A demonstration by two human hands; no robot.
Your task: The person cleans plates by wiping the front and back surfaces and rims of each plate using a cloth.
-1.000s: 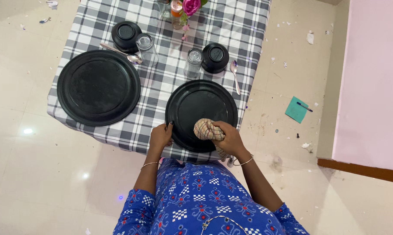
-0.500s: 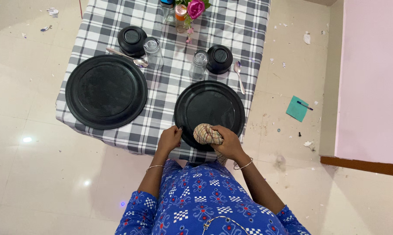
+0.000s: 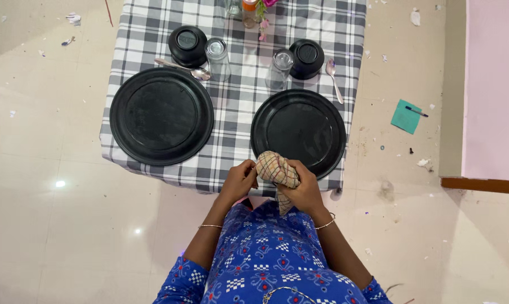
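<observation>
Right hand (image 3: 306, 191) is wrapped around the bunched checked cloth (image 3: 277, 170), fingers curled shut on its lower part, a tail of fabric hanging down below the fist. Left hand (image 3: 239, 180) comes in from the other side, fingertips pinching the cloth's top edge. I read both as closed on it. Cloth sits in the air at the table's near edge, just over the rim of the right black plate (image 3: 298, 130), not resting on it as far as I can tell.

Step in hand looks like shaping or folding the cloth. To do it well I'd keep the right grip firm as anchor, let the left fingers work the loose corners, and hold the bundle clear of the plate rim so nothing drags.

Around: left black plate (image 3: 161, 115), two black bowls (image 3: 187, 44), two glasses (image 3: 218, 58), spoons (image 3: 333, 79), all on the grey checked tablecloth (image 3: 240, 95). Teal card (image 3: 405, 116) lies on the floor, well apart.
</observation>
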